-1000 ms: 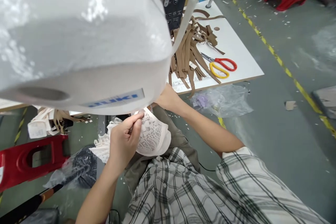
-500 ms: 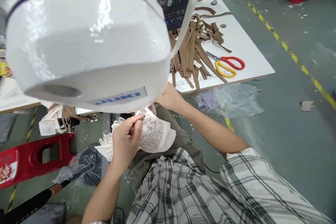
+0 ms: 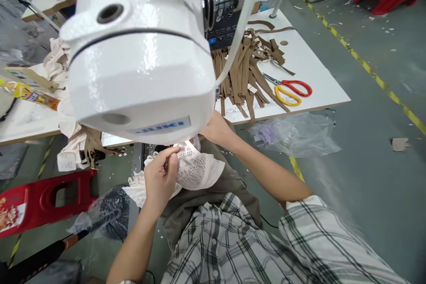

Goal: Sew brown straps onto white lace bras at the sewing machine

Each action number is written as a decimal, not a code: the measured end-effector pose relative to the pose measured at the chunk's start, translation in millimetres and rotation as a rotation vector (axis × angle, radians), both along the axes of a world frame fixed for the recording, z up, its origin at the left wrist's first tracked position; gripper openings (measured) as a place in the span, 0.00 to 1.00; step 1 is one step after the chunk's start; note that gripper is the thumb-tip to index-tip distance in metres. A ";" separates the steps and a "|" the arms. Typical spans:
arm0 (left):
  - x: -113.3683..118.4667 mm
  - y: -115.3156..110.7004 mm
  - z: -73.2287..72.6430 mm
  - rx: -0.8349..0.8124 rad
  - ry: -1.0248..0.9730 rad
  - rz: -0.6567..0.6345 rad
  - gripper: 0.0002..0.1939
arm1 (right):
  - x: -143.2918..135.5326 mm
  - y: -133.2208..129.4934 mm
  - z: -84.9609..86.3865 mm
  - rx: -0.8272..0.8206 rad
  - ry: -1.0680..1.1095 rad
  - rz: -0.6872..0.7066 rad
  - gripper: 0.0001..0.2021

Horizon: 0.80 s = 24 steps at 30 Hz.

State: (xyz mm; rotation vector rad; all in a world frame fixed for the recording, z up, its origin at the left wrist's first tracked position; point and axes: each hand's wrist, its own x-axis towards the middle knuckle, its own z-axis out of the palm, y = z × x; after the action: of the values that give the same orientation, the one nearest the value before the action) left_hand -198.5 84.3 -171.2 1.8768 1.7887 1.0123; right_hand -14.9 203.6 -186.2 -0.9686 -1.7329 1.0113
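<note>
A white lace bra [image 3: 196, 171] hangs over my lap, just below the head of a white sewing machine [image 3: 143, 84]. My left hand [image 3: 161, 173] pinches the bra's upper edge between thumb and fingers, left of the lace cup. My right hand [image 3: 216, 128] reaches in under the right side of the machine head, by the bra's strap end. The machine hides its fingertips, so what they hold does not show. The needle area is also covered by the machine head.
Brown fabric strips [image 3: 239, 71] lie on the white table [image 3: 319, 84] at right, beside scissors [image 3: 289, 91] with red and yellow handles. A plastic bag [image 3: 296, 135] hangs under the table edge. At left stand a red stool [image 3: 49, 199] and more white pieces [image 3: 69, 155].
The view has shifted, so the machine head appears smaller and more of the left table shows. My hands stay nearly in place, the left one still pinching the bra.
</note>
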 end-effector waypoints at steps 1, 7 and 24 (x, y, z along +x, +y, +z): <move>-0.5 0.2 -1.3 0.013 -0.004 -0.004 0.13 | -0.2 -0.8 0.6 -0.002 0.001 0.001 0.06; -2.1 0.5 -6.7 0.037 -0.019 -0.032 0.12 | -2.5 -2.8 -1.7 -0.019 0.004 -0.018 0.05; 41.5 -18.3 -18.1 0.303 0.506 -0.077 0.27 | 3.6 2.3 -9.0 0.122 -0.171 0.006 0.08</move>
State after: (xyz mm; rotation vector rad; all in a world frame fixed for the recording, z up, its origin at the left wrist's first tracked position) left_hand -157.0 66.1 -189.3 2.5523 1.8799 0.8712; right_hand -11.3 205.9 -195.2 -0.9953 -1.9154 0.8361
